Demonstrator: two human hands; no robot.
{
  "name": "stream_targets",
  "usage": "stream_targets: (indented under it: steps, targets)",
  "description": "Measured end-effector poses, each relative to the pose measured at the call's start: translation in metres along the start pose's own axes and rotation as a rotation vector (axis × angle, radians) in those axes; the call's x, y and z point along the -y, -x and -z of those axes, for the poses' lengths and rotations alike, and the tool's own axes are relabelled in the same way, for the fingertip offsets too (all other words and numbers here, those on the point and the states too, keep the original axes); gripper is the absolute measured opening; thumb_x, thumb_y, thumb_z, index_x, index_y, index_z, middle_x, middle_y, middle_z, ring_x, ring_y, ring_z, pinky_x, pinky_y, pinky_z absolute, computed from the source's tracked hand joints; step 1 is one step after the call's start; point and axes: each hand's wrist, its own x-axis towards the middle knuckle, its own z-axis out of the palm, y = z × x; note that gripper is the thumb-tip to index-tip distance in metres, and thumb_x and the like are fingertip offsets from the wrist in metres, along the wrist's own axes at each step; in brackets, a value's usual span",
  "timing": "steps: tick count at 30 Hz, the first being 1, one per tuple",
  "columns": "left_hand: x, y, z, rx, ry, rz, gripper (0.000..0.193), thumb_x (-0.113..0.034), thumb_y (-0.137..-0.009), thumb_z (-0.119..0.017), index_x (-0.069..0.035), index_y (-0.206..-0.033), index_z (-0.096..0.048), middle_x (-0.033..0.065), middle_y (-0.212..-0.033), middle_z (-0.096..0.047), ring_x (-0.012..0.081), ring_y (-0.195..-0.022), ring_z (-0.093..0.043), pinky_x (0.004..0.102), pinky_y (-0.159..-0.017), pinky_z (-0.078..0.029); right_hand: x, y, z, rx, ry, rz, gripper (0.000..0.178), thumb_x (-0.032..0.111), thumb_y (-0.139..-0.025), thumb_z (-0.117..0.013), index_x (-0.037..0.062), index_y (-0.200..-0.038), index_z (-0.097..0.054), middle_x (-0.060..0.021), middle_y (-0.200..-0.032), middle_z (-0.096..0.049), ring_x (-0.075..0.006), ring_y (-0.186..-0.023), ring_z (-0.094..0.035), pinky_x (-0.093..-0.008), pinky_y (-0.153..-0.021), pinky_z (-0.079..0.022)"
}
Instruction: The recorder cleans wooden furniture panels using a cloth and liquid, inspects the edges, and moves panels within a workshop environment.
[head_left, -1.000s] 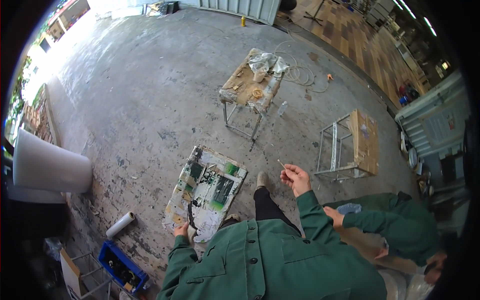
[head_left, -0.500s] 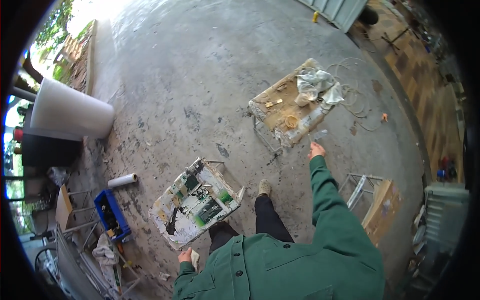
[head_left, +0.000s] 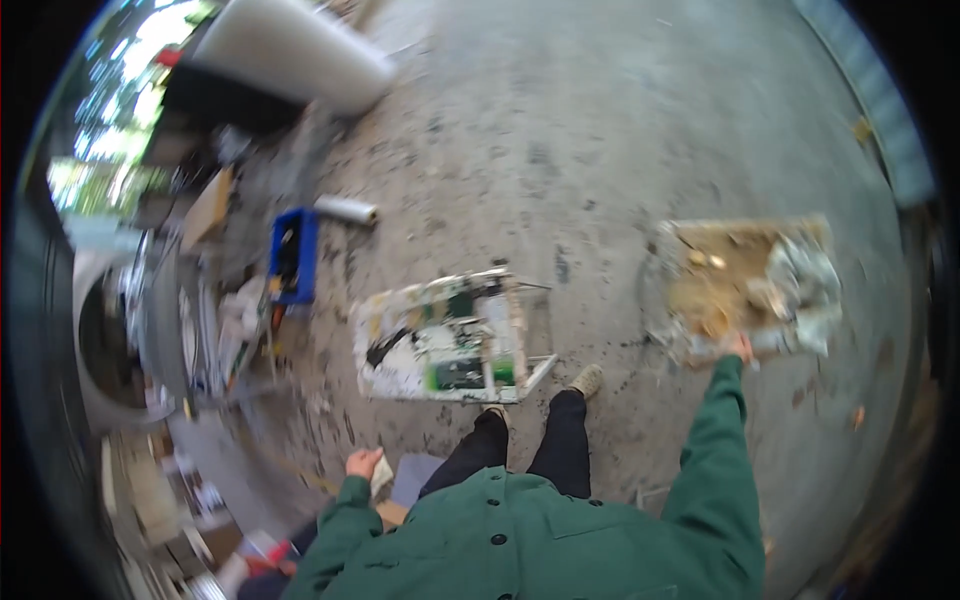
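Note:
My left hand (head_left: 363, 461) is closed on a pale, off-white piece of cloth (head_left: 382, 475), low on the left beside my leg. On the right, my arm reaches out and my right hand (head_left: 738, 347) is over the near edge of a low worktable (head_left: 682, 308). Motion smears its fingers, so what they hold, if anything, cannot be made out. On that table lie a crumpled whitish plastic bag (head_left: 803, 275), a round yellowish-tan item (head_left: 715, 322) and small pale pieces (head_left: 716, 262).
In front of my feet stands a low paint-stained table (head_left: 400, 382) with green and black patches. Left of it are a blue crate (head_left: 307, 262) with dark contents and a white roll (head_left: 346, 209). A large white roll (head_left: 300, 50) lies farther back. Metal-framed items crowd the left.
My view has turned to the right-hand side's opposite, so both tables appear shifted rightward. My right hand has come nearer the far worktable's edge. The left hand keeps the cloth.

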Motion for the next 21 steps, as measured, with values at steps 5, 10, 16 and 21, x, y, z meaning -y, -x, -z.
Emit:
stream_targets:
  steps: [5,10,16,21]
  targets:
    - [-0.022,0.036,0.006,-0.111,0.091,0.15,0.041,-0.043,-0.066,-0.071,-0.004,-0.075,-0.065,0.0126,-0.073,-0.063,0.0218,-0.071,-0.06,0.0343,-0.069,-0.047,-0.072,0.012,-0.032,-1.667,1.433,0.578,0.021,0.026,-0.077,-0.058,0.0066,-0.078,-0.066,-0.0087,-0.07,-0.064,-0.0242,-0.068,-0.059,-0.0296,-0.066,-0.048]
    - [0.009,0.021,-0.014,-0.064,0.231,0.204,0.04,-0.042,-0.069,-0.069,-0.002,-0.074,-0.063,0.0116,-0.071,-0.062,0.0179,-0.068,-0.058,0.0323,-0.066,-0.045,-0.09,0.108,-0.008,-1.761,2.051,0.285,0.023,0.031,-0.074,-0.051,0.011,-0.07,-0.062,-0.0073,-0.067,-0.061,-0.0253,-0.068,-0.059,-0.0368,-0.058,-0.046]
    - [0.085,-0.004,-0.016,-0.024,0.28,0.237,0.045,-0.047,-0.063,-0.072,-0.004,-0.076,-0.066,0.0152,-0.081,-0.065,0.0242,-0.08,-0.062,0.0333,-0.077,-0.047,-0.204,0.117,-0.056,-1.49,1.963,-0.533,0.035,0.034,-0.083,-0.048,0.0051,-0.095,-0.065,-0.0139,-0.103,-0.062,-0.0273,-0.092,-0.06,-0.0396,-0.08,-0.047]
    - [0.164,-0.021,-0.006,-0.042,0.492,0.327,0.047,-0.049,-0.065,-0.07,-0.004,-0.078,-0.065,0.0129,-0.08,-0.065,0.0234,-0.076,-0.061,0.0332,-0.072,-0.046,-0.366,0.081,-0.198,-1.234,2.008,-0.604,0.034,0.029,-0.077,-0.057,0.003,-0.098,-0.064,-0.0141,-0.102,-0.062,-0.0259,-0.092,-0.059,-0.0367,-0.08,-0.046]
